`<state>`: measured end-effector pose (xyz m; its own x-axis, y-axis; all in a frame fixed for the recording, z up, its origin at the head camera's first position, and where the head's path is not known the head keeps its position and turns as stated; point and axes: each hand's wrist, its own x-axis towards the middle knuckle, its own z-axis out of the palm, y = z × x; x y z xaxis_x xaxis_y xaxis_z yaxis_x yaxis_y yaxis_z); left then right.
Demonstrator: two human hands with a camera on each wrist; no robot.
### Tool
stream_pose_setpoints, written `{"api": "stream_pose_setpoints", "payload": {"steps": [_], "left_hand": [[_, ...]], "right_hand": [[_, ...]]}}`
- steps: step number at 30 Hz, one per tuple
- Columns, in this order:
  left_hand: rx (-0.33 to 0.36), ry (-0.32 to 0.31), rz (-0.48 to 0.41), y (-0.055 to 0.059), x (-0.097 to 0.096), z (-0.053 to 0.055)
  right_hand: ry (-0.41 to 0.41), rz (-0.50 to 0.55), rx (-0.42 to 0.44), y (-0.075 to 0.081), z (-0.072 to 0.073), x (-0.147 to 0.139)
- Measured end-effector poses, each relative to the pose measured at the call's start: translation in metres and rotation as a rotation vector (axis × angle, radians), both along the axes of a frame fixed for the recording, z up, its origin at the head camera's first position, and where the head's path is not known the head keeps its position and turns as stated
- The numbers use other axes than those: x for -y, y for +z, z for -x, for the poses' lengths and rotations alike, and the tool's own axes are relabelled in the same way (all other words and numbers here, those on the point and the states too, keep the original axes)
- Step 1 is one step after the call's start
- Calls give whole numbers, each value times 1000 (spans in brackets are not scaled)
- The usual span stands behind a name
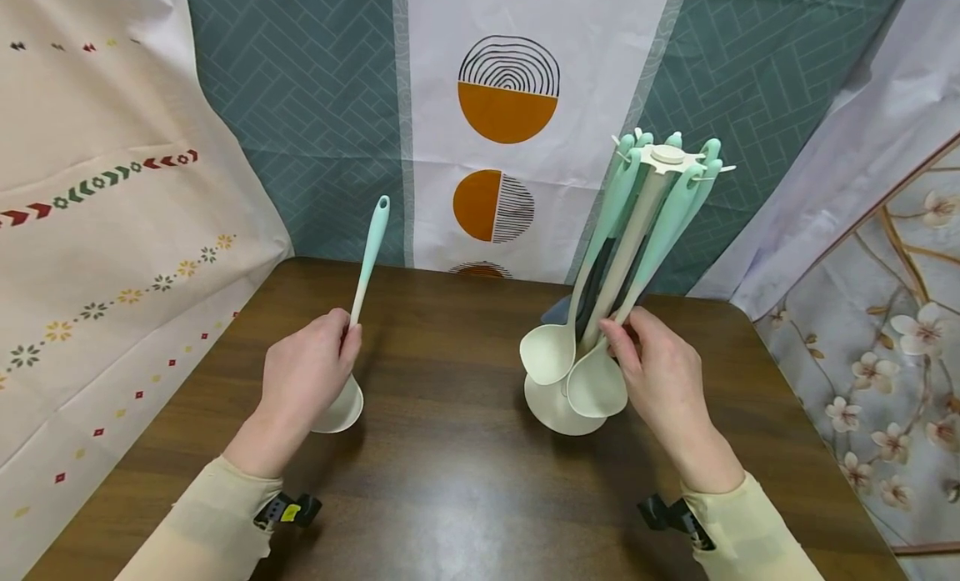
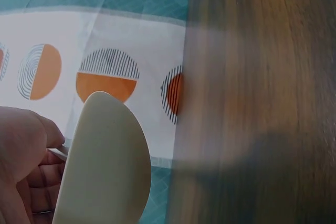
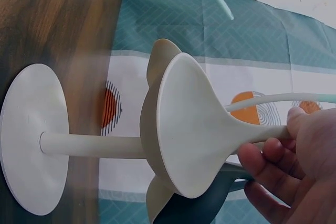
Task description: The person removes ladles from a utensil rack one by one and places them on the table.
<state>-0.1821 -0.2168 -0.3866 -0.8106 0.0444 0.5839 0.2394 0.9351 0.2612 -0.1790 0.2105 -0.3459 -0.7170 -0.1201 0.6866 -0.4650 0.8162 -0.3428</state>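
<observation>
On the left, my left hand grips a ladle by the lower part of its handle. That ladle's mint handle points up, and its cream bowl hangs below the hand, close to the table. On the right, my right hand pinches the neck of another cream ladle between thumb and fingers. The top of this ladle's mint handle is at the hooks of a cream utensil stand. Beside it on the stand hangs another cream utensil with a rounded bowl.
Dark grey utensil heads hang behind the ladles, partly hidden. The stand rises from a round base on the brown wooden table. A patterned cloth hangs behind the table, with more cloth at both sides.
</observation>
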Motion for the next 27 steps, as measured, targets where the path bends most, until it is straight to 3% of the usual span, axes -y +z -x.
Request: {"api": "stream_pose_setpoints", "payload": {"steps": [8,27], "left_hand": [[-17,29,22,-5,14,-1],[155,86,68,-24,54,5]], "right_hand": [[6,5,9,2,-1,2],[-3,11,-8,-1,0,0]]}}
